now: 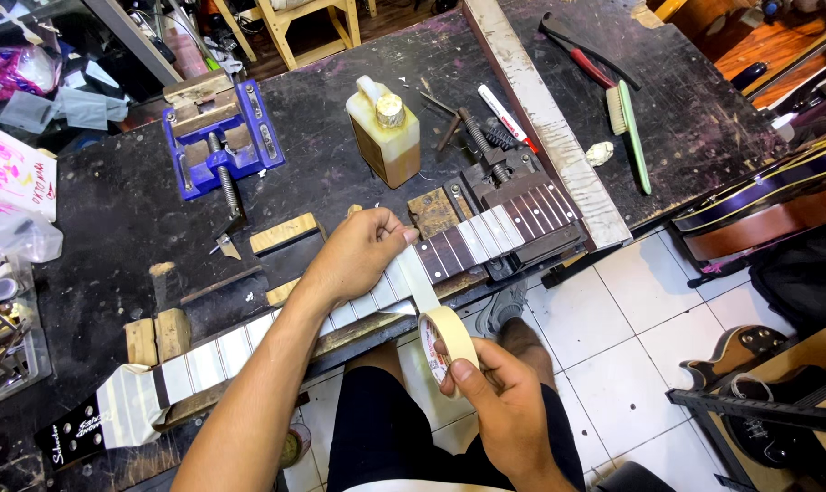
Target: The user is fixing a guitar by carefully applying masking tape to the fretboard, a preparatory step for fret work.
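Observation:
A guitar neck point(468, 239) lies across the dark workbench, its fretboard partly covered with strips of pale masking tape between the frets. My left hand point(354, 255) presses a tape end down on the fretboard near the middle. My right hand point(495, 396) holds a roll of masking tape point(449, 339) just below the bench edge, with a strip running from the roll up to the fretboard. The black headstock point(71, 437) lies at the lower left.
A blue vise point(220, 137), a yellowish plastic bottle point(386, 132), a marker pen point(509, 118) and a green-handled brush point(633, 132) sit on the bench point(112, 210). Wooden blocks point(285, 232) support the neck. Guitars point(777, 196) lean at right above a white tiled floor point(613, 346).

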